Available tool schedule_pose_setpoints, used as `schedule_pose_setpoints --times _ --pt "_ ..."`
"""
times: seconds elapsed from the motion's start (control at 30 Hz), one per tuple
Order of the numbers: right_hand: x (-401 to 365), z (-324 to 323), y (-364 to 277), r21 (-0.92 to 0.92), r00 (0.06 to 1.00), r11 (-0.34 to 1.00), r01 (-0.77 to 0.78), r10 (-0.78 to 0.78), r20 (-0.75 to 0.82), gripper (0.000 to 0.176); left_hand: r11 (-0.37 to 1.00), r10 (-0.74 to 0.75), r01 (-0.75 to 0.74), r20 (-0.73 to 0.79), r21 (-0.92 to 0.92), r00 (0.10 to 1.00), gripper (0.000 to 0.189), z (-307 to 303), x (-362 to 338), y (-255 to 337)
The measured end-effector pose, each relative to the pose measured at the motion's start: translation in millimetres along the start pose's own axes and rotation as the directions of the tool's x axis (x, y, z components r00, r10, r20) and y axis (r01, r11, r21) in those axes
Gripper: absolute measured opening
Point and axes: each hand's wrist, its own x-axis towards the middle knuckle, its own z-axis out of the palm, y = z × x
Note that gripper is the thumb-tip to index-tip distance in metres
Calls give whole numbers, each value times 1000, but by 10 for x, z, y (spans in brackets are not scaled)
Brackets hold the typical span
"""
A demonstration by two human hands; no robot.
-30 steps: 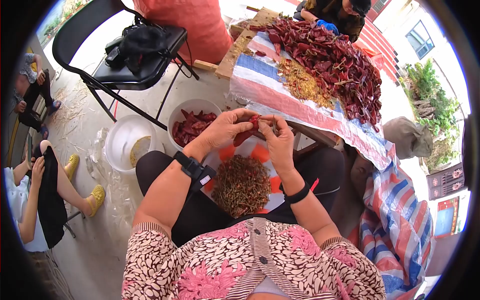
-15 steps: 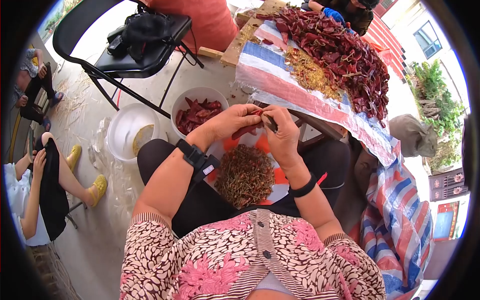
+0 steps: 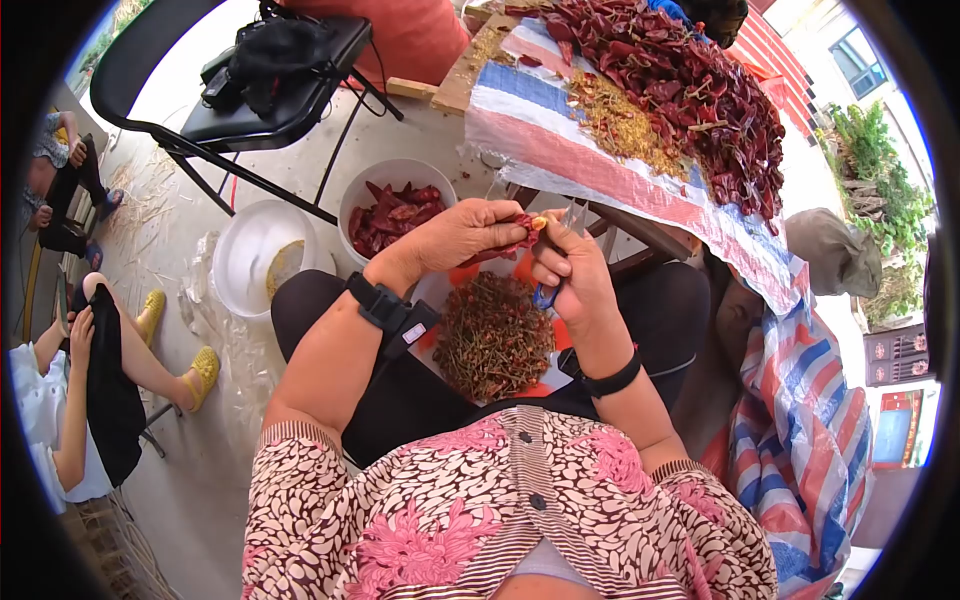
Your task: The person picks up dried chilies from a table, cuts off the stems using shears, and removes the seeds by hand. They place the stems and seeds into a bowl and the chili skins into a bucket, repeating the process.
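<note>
My left hand [image 3: 465, 236] is closed around a dried red chili pepper [image 3: 524, 236], whose yellowish cut end points toward my other hand. My right hand [image 3: 578, 272] grips a pair of small scissors [image 3: 573, 216]; their metal blades stick up past the fingers, and a blue handle shows below. The two hands almost meet at the pepper's end. Beneath them, between my knees, a heap of chili stems [image 3: 492, 338] lies on an orange and white surface. To the left of my left hand, a white bucket [image 3: 352, 190] holds dried red peppers [image 3: 396, 222].
A table with a striped sheet [image 3: 560, 150] carries a large pile of dried peppers [image 3: 690, 100] and yellow seeds [image 3: 630, 130]. On the left are a white tub [image 3: 235, 262] and a black folding chair [image 3: 265, 125]. Other people sit at the far left; another is partly visible behind the table.
The pepper's end has opened to a yellowish inside. My right hand has turned and lowered slightly, and the scissors' blades and blue handle now show. The view has shifted a little.
</note>
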Motion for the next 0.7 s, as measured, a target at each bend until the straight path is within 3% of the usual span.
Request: schedule_pose_setpoints --times 0.1,0.2,0.3,0.37,0.43,0.47,0.53,0.57,0.6,0.67,0.7 --pt "107 -230 20 276 971 932 -236 211 114 10 1000 13 -13 4 -6 1000 19 -17 4 -75" --pt "139 -206 7 520 895 730 -444 330 301 12 998 59 -59 7 -28 998 18 41 0 -91" --pt "122 -137 -28 434 946 843 -318 253 201 10 998 13 -12 10 -67 1000 19 -4 -5 -105" --pt "50 -92 -73 206 991 972 -110 90 103 9 997 -37 33 -47 -75 998 20 -45 -36 -92" --pt "-45 -48 -149 -69 997 996 58 -55 47 7 997 -62 53 -160 -59 985 20 -83 -71 -38" --pt "-101 -30 -163 -267 998 962 60 -55 25 8 997 -34 49 -225 62 974 20 -123 -85 -64" --pt "-209 -1 -202 -632 996 772 65 -90 -8 10 952 61 49 -344 302 937 21 -239 -109 -228" --pt "-193 -84 -184 -741 996 668 69 -88 14 10 932 19 137 -420 337 908 26 -293 -131 -271" --pt "-151 -219 -141 -834 996 547 71 -82 31 11 875 87 151 -455 460 886 27 -355 -152 -339" --pt "-122 -285 -120 -839 998 542 -44 -14 -61 11 718 222 208 -501 664 837 30 -444 -188 -455" --pt "-71 -303 -113 -859 999 511 12 -43 -12 12 665 253 250 -528 703 811 34 -453 -200 -487"
